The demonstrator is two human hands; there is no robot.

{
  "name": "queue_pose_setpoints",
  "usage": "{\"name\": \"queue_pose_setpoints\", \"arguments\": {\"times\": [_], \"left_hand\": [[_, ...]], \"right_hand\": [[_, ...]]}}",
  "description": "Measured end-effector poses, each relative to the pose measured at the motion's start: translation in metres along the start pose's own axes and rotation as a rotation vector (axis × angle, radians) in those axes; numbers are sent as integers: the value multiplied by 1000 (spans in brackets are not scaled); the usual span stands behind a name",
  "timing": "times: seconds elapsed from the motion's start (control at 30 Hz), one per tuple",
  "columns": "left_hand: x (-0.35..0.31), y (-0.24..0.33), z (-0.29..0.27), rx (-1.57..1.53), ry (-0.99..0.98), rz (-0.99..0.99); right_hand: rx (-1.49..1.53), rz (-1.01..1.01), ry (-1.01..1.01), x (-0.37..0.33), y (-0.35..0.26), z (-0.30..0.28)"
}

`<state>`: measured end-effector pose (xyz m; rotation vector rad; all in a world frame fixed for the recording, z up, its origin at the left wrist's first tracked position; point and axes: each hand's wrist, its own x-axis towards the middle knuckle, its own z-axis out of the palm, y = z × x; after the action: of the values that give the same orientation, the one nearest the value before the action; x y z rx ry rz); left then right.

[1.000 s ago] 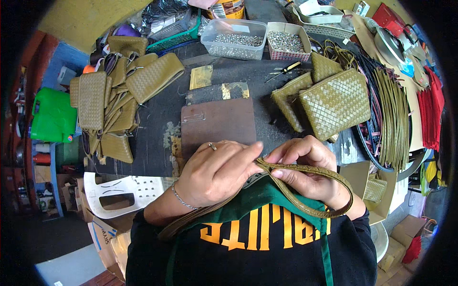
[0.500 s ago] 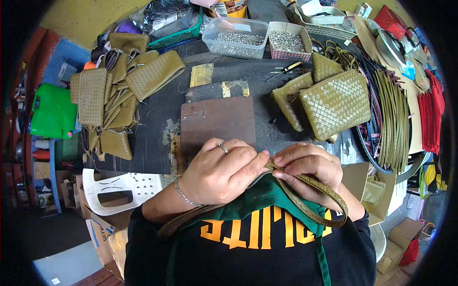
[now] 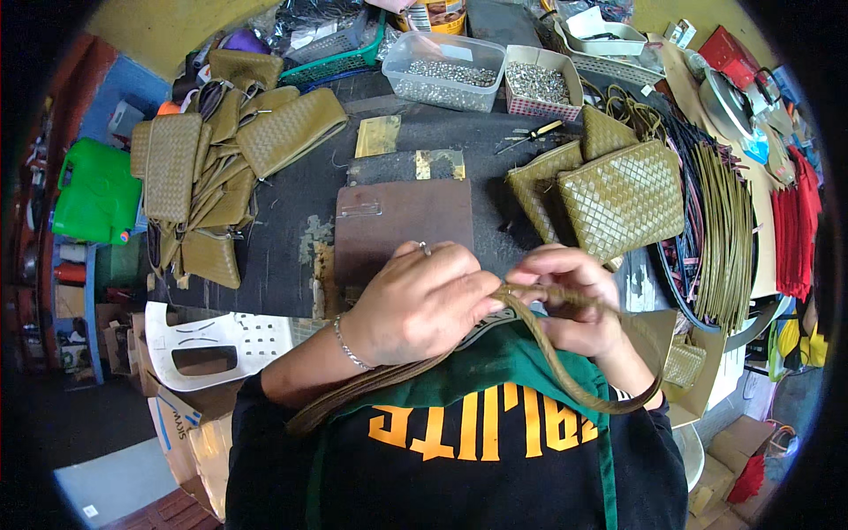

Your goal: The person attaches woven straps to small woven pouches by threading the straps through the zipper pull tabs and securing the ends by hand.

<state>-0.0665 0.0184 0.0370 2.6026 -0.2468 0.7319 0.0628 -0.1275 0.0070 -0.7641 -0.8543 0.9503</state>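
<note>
A long, narrow olive-brown leather strap runs between my hands in front of my green apron. My left hand is closed on it, and a length trails from that hand down over my left forearm toward the lower left. Thumb and fingers of my right hand hold the strap's other part, slightly smeared by motion. From there it bends in a loop below my right wrist and returns toward the left hand. Just beyond both hands lies a flat brown board.
Olive woven pouches lie at the right, near a screwdriver. More pouches are heaped at the left. Tubs of small metal parts stand at the back. Bundled straps hang over the right side. A white chair stands front left.
My right hand has opened its grip a little and shifted slightly upward along the strap. The loop below it has grown wider. My left hand has moved slightly.
</note>
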Motion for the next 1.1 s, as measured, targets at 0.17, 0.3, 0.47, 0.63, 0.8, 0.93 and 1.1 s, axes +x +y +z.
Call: {"name": "queue_pose_setpoints", "arguments": {"times": [0.17,0.3,0.47,0.63,0.8,0.93,1.1], "left_hand": [[2,0,6,-358,-46,-303],[4,1,7,-372,-87,-358],[3,3,9,-354,-49,-408],[5,8,1,-301,-125,-415],[7,14,-8,64,-201,-192],[9,17,-9,98,-196,-239],[5,16,-5,66,-212,-192]], "right_hand": [[-161,132,78,6,9,-2],[-111,119,129,9,19,-2],[-144,66,214,7,27,5],[-286,81,123,6,21,0],[-581,-97,25,9,22,-2],[-643,-230,24,9,24,0],[-719,-288,77,4,27,5]]}}
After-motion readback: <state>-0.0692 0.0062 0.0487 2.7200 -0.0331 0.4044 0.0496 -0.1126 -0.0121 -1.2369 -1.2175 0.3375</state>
